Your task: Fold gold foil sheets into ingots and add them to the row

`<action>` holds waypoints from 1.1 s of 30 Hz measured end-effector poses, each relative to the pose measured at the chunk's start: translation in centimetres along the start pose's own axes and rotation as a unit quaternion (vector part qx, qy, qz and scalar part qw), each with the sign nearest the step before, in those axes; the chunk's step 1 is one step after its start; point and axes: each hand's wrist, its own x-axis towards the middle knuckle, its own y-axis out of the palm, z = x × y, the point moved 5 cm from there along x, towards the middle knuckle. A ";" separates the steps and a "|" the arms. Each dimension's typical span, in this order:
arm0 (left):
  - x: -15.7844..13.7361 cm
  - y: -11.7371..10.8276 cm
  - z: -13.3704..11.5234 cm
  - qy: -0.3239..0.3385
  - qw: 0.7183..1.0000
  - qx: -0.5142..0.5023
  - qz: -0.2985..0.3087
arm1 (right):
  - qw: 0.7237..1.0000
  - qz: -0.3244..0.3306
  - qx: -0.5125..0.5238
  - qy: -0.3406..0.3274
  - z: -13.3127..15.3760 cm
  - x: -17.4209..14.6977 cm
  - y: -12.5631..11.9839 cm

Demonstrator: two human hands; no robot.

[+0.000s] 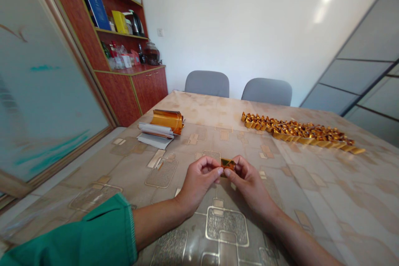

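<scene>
Between my two hands, just above the table, is a small piece of shiny gold foil paper, partly folded. My left hand pinches its left end between thumb and fingers. On the right end, my right hand is closed with the thumb pressed on the near side. Fingers cover both ends and part of the lower edge. Farther left lies a curled stack of gold foil sheets, with sheets showing their pale backs in front of it. Rows of folded gold foil pieces stand at the right.
A patterned cover lies on the table. Two grey chairs stand at its far edge, before a white wall. A red-brown cabinet with bottles and a kettle is at the back left, beside a sliding glass door.
</scene>
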 end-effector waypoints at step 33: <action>0.0 -0.3 -0.3 0.001 0.999 0.009 -0.037 | 1.000 -0.008 0.016 -0.002 0.3 -0.1 0.5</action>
